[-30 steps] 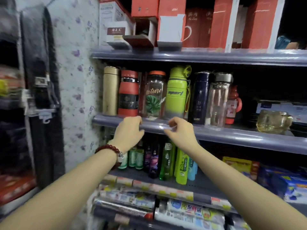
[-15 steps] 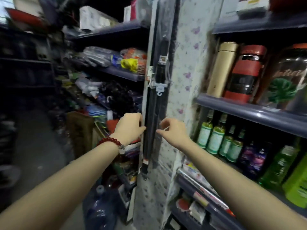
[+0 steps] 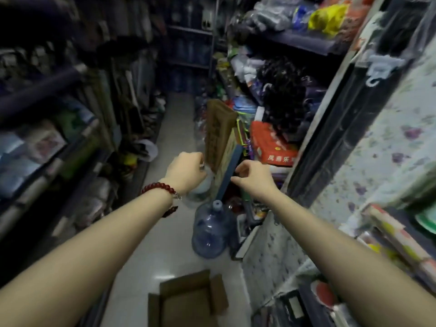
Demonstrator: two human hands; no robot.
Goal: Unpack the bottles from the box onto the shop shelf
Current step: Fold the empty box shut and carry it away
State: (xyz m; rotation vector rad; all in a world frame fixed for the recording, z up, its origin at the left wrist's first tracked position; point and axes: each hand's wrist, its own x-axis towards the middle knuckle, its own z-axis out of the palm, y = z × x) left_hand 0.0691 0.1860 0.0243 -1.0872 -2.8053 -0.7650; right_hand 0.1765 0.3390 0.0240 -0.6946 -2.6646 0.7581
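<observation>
down on the aisle floor (image 3: 169, 147), an open cardboard box (image 3: 188, 300) sits nearest, with a big blue water jug (image 3: 211, 228) beyond it. both hands hover empty above: left hand (image 3: 186, 171) fingers loosely curled, right hand (image 3: 253, 177) fingers loosely curled, pinching nothing. crowded shelves (image 3: 306, 47) line both sides.

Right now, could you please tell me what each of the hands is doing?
Left hand: fingers loosely curled, holding nothing.
Right hand: fingers loosely curled, thumb and forefinger apart, holding nothing.

Dim narrow aisle, pale tiled floor (image 3: 169, 128) between crowded dark shelving (image 3: 47, 147).
</observation>
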